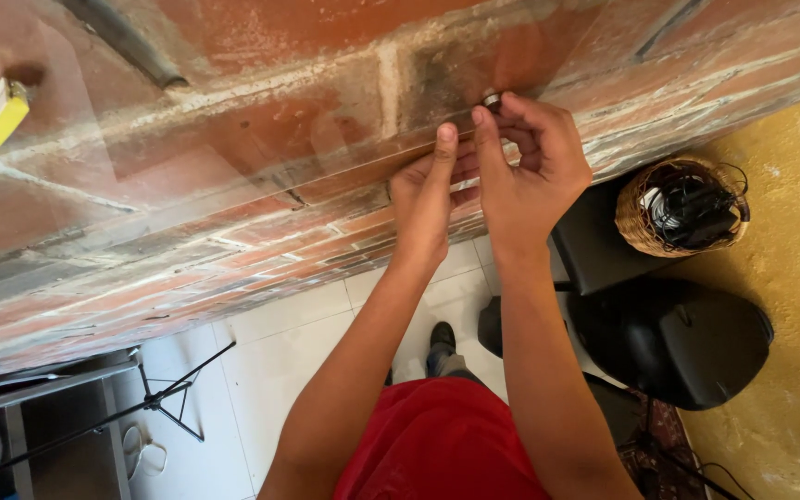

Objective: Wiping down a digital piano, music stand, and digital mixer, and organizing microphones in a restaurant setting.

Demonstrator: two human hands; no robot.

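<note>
While a small metal fitting is pinched at a clear sheet's edge, both hands are raised against the brick wall.

Head view: the fitting, small and round, is seen at about 12 o'clock from the right hand, nipped between that hand's thumb and fingertips where the sheet's edge crosses the mortar line; what kind of fitting it is cannot be told. At 9 o'clock from the right hand, the left hand is laid against the sheet with its fingers pressed together and pointing up, steadying the edge. The step would be judged best done with the sheet kept flat to the brick by the left hand while the fitting is turned squarely, without tilt. At 3 o'clock, a wicker basket of dark cables is seen above a black seat.
</note>
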